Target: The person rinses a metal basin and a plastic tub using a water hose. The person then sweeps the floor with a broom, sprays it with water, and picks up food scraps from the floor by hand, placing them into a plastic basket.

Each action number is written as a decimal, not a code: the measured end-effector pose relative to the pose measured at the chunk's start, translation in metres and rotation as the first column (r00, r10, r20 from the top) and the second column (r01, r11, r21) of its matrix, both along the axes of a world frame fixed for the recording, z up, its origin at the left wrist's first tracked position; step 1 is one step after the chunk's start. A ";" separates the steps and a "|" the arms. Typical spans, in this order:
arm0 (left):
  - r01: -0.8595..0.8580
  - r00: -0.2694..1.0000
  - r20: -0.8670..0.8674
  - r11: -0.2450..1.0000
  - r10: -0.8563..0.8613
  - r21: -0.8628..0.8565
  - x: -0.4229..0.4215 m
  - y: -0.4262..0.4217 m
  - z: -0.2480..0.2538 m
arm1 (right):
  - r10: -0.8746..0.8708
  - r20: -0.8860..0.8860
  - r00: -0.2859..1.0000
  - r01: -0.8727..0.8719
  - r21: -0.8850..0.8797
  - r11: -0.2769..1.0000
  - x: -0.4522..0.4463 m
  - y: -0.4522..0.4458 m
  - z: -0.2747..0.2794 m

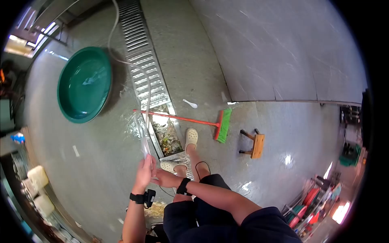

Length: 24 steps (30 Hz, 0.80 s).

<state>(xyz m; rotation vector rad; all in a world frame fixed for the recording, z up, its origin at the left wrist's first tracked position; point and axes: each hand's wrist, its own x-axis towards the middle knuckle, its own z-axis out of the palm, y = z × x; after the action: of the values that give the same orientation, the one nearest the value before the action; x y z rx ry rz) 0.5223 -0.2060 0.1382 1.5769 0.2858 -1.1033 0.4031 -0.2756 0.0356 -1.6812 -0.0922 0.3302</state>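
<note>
Clamping left fingers (152,165) on curving translucent hose (149,87), right fingers (159,174) unclear, slatted metal grating (133,31)

A white spoon (193,105) lay near a green-bristled broom (223,126), a wooden stool (257,146) was near the broom's head, and a green tub (81,107) sat well apart.

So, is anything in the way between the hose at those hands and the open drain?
Only the red broom handle, lying across the open drain at its far end; nothing visible blocks the nearer stretch from the hose.
</note>
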 end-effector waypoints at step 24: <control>0.426 0.888 -0.226 0.901 -0.400 0.082 0.139 -0.269 -0.219 | -0.573 -0.556 0.602 0.104 -0.657 0.746 0.019 -0.340 -0.299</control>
<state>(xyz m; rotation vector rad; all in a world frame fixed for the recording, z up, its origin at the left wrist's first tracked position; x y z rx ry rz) 0.6610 -0.4750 -0.0808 1.6867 0.1597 -1.6132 0.4221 -0.6160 -0.2630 -1.9640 1.0669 0.7651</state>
